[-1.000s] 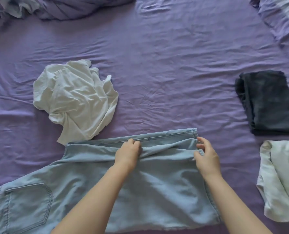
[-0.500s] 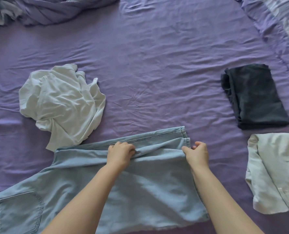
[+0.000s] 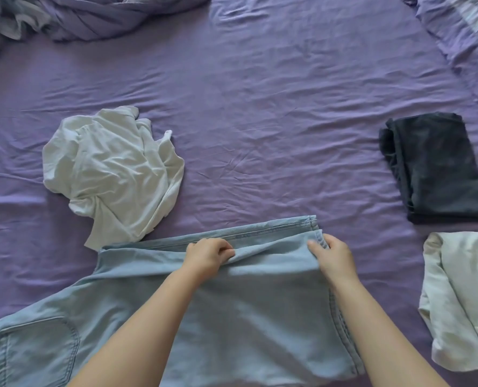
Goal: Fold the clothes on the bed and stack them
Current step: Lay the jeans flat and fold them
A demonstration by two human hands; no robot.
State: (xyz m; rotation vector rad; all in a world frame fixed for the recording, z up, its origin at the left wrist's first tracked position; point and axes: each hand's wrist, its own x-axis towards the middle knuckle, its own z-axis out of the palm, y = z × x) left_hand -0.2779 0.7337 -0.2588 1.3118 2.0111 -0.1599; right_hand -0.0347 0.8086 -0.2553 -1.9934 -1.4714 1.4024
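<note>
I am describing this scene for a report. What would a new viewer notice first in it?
First, the two hands: the left hand and right hand pinch the far edge of the light blue jeans at the near centre. Then the crumpled white shirt lying left of centre on the purple sheet, and the folded dark garment at right.

Under your hands lies the pale blue denim jeans (image 3: 260,317), matt, with stitched seams. At left you see a crumpled white cotton-like shirt (image 3: 114,171), soft and creased. The purple bed sheet (image 3: 260,107) is thin, wrinkled cloth; at right, a folded dark grey matt garment (image 3: 439,169).
</note>
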